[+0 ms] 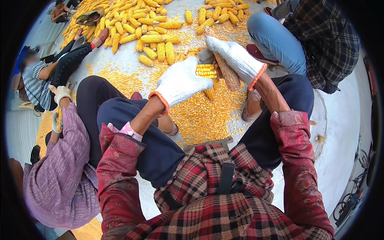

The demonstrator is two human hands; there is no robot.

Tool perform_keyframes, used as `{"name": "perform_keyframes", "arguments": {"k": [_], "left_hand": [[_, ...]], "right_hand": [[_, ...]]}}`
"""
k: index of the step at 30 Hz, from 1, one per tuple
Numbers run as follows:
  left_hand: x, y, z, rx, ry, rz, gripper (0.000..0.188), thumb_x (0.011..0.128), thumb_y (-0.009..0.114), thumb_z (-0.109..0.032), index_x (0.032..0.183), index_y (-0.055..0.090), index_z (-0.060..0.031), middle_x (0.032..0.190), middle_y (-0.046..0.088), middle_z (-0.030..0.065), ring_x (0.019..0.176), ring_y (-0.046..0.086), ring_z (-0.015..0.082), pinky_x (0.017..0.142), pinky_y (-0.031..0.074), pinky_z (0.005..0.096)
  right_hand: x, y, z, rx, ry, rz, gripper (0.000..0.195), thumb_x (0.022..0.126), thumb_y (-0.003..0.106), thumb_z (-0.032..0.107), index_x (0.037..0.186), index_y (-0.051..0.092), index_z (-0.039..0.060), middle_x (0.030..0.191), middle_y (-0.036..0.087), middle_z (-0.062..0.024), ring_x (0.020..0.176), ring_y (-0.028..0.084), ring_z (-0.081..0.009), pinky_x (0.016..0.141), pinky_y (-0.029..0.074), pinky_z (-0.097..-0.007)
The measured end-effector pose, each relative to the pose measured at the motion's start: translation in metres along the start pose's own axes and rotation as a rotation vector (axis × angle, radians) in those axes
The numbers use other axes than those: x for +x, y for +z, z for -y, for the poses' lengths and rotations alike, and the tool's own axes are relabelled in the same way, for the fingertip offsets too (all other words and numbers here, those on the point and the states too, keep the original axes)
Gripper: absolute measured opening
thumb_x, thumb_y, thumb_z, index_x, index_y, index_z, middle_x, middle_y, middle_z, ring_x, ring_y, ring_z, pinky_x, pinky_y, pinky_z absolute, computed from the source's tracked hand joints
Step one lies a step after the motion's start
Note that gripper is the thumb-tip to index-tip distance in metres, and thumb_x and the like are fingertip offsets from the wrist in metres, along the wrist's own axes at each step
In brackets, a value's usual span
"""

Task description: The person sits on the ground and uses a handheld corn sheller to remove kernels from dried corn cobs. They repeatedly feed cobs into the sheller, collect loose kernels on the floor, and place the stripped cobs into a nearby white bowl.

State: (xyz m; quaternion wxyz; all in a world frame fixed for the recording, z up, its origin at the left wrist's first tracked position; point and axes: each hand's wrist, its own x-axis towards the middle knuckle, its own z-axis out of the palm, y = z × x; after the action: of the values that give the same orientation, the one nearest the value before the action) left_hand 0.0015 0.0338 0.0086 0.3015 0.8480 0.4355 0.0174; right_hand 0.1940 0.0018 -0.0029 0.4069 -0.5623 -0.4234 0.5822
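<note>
My left hand (183, 82), in a white knit glove with an orange cuff, is closed around a yellow corn ear (205, 72). My right hand (237, 57), gloved the same way, grips a bare brown corncob (227, 72) that lies slantwise against the ear's right end. Grey glove fingertips show between the two hands. Beneath them, loose corn kernels (204, 117) are heaped on the floor between my feet, and part of another ear pokes out below my left hand's fingers.
A large pile of corn ears (129, 24) lies ahead, with a smaller group (222, 12) to its right. Co-workers sit close: one in purple (63, 180) at the left, another in a dark plaid shirt (324, 42) at the right. Bicycles (351, 195) stand at the far right.
</note>
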Motion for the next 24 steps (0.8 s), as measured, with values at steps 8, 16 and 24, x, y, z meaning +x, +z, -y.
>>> {"name": "perform_keyframes", "arguments": {"k": [8,16,24], "left_hand": [[-0.005,0.012,-0.004,0.233,0.155,-0.144,0.056,0.079,0.078,-0.041,0.123,0.059,-0.0109,0.11,0.066,0.0142,0.099,0.068,0.0345,0.084,0.055,0.0433],[-0.017,0.017,-0.005,0.547,0.504,-0.196,0.055,0.076,0.082,-0.035,0.116,0.057,-0.0068,0.095,0.063,0.0113,0.087,0.068,0.0297,0.068,0.054,0.0432],[-0.007,0.014,0.004,0.478,0.499,-0.285,0.046,0.078,0.079,-0.035,0.108,0.057,-0.0087,0.09,0.061,0.0103,0.082,0.067,0.0296,0.064,0.053,0.0441]], "right_hand": [[0.011,-0.001,-0.02,-0.302,-0.106,-0.013,0.062,0.097,0.055,0.056,0.108,0.07,-0.0037,0.097,0.073,-0.0161,0.085,0.066,-0.0243,0.08,0.051,-0.0387],[0.027,0.003,-0.048,-0.442,0.005,-0.107,0.065,0.091,0.058,0.059,0.094,0.072,-0.0049,0.081,0.07,-0.0192,0.076,0.065,-0.0255,0.074,0.051,-0.0408],[0.002,-0.004,-0.011,-0.169,0.031,0.022,0.061,0.098,0.054,0.054,0.109,0.071,-0.0032,0.1,0.072,-0.0136,0.088,0.061,-0.0182,0.083,0.05,-0.0363]]}}
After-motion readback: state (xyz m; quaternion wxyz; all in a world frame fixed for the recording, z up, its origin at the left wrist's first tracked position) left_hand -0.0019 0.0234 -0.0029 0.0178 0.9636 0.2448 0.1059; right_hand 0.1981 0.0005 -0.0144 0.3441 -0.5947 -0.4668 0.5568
